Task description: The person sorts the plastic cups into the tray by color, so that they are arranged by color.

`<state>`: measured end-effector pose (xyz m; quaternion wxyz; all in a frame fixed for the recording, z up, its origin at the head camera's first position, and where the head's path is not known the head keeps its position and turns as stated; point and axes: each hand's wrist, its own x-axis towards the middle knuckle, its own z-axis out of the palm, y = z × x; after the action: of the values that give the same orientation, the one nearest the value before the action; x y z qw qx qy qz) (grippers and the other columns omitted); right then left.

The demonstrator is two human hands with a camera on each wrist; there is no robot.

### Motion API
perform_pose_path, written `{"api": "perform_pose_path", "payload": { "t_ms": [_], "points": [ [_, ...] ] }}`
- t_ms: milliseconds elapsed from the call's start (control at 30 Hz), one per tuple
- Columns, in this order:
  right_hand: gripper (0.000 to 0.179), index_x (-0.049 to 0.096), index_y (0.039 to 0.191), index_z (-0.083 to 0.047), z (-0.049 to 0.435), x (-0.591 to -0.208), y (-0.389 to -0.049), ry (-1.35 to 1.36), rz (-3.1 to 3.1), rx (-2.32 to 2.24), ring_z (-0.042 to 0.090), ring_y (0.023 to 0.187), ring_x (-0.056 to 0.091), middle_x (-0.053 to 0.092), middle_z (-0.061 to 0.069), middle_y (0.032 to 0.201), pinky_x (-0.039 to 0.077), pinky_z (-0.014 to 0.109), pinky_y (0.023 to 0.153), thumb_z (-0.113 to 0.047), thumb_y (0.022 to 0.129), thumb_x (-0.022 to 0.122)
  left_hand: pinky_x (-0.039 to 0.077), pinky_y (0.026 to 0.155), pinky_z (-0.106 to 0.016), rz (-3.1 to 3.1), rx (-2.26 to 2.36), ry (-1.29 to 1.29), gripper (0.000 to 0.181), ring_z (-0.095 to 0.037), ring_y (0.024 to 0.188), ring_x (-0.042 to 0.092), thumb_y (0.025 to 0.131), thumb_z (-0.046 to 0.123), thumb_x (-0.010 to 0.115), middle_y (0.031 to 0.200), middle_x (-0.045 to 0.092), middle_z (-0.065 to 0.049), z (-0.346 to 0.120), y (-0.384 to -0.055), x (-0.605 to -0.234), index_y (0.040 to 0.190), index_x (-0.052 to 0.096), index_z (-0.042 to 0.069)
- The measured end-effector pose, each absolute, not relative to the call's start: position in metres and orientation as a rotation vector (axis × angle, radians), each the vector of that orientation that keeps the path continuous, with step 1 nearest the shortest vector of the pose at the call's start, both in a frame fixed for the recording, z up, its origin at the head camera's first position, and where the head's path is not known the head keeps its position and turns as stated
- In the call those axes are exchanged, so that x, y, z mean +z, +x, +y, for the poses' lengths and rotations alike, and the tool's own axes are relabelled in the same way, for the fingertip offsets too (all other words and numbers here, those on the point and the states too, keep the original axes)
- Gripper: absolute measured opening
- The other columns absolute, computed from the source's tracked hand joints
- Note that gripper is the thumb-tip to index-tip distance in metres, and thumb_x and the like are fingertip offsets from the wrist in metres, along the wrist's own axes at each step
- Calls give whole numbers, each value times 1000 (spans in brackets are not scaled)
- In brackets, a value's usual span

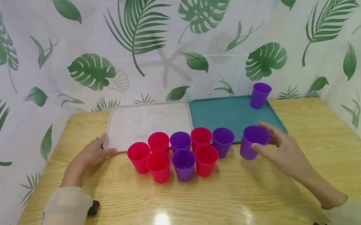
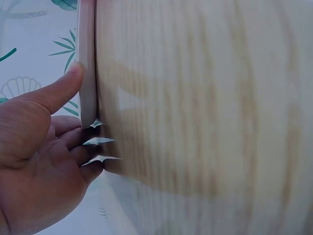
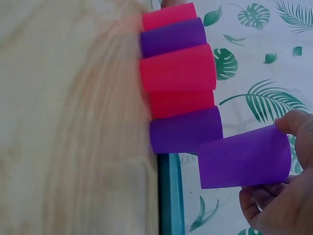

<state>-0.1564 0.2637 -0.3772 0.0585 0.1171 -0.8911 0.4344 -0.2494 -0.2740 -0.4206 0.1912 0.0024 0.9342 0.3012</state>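
Right hand [image 1: 289, 154] holds a purple cup [image 1: 247, 147] near the teal tray [image 1: 223, 116]; left hand [image 1: 94, 152], loosely spread, touches the white tray [image 1: 147, 121] at its front-left corner.

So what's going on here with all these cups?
A person's right hand holds a purple cup off the table, while the left hand touches a near corner of the white tray. Another purple cup sits at the far right of the teal tray. Five red cups and three more purple cups stand grouped along the trays' near edges.
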Motion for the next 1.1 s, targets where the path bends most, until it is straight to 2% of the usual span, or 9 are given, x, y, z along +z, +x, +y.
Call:
{"api": "perform_pose_path", "payload": {
  "t_ms": [100, 233, 300, 433, 600, 833, 933, 1100],
  "points": [
    [68, 41, 157, -5, 268, -373, -165, 347, -2689, 1286, 18, 112, 63, 59, 22, 144, 49, 9, 83, -24, 100, 72, 10, 122, -65, 2626, 831, 8, 91, -55, 151, 6, 103, 40, 62, 163, 8, -39, -273, -249, -420, 162, 9, -6],
    [68, 40, 158, -5, 271, -366, -178, 335, -2681, 1275, 32, 118, 62, 60, 23, 142, 46, 6, 84, -27, 101, 70, 10, 122, -65, 2628, 821, 12, 91, -55, 151, 7, 103, 40, 61, 163, 9, -39, -273, -250, -419, 161, 9, -6],
    [69, 39, 158, -4, 273, -362, -185, 327, -2676, 1285, 34, 119, 61, 61, 22, 141, 46, 6, 85, -28, 101, 69, 10, 122, -65, 2627, 827, 15, 90, -55, 151, 7, 104, 39, 61, 163, 9, -39, -273, -250, -419, 161, 9, -7],
    [70, 38, 158, -3, 276, -356, -196, 304, -2667, 1294, 25, 118, 60, 61, 21, 140, 46, 6, 85, -31, 102, 69, 10, 122, -64, 2629, 842, 24, 89, -55, 151, 8, 104, 37, 61, 163, 9, -40, -273, -249, -420, 161, 9, -8],
    [73, 37, 159, -3, 279, -348, -212, 276, -2652, 1315, 22, 120, 59, 59, 23, 142, 48, 6, 84, -35, 101, 68, 11, 122, -64, 2640, 837, 24, 89, -54, 152, 8, 104, 38, 61, 163, 10, -38, -273, -249, -420, 161, 9, -6],
    [77, 35, 160, -4, 283, -342, -239, 218, -2633, 1315, 5, 105, 57, 59, 23, 140, 47, 6, 80, -40, 101, 67, 10, 123, -64, 2642, 852, 21, 90, -54, 152, 7, 103, 38, 62, 164, 8, -38, -272, -248, -419, 162, 9, -5],
    [78, 37, 160, -6, 282, -339, -248, 183, -2632, 1309, 6, 106, 57, 59, 19, 142, 46, 7, 81, -45, 99, 67, 10, 123, -64, 2635, 853, 10, 90, -54, 152, 6, 103, 39, 62, 164, 8, -38, -272, -247, -418, 162, 9, -5],
    [81, 36, 160, -6, 279, -335, -265, 166, -2636, 1279, 16, 111, 57, 57, 19, 145, 46, 10, 82, -49, 99, 66, 9, 123, -65, 2627, 854, -13, 90, -53, 152, 6, 103, 39, 62, 165, 7, -37, -273, -248, -420, 162, 9, -4]
  ]
}}
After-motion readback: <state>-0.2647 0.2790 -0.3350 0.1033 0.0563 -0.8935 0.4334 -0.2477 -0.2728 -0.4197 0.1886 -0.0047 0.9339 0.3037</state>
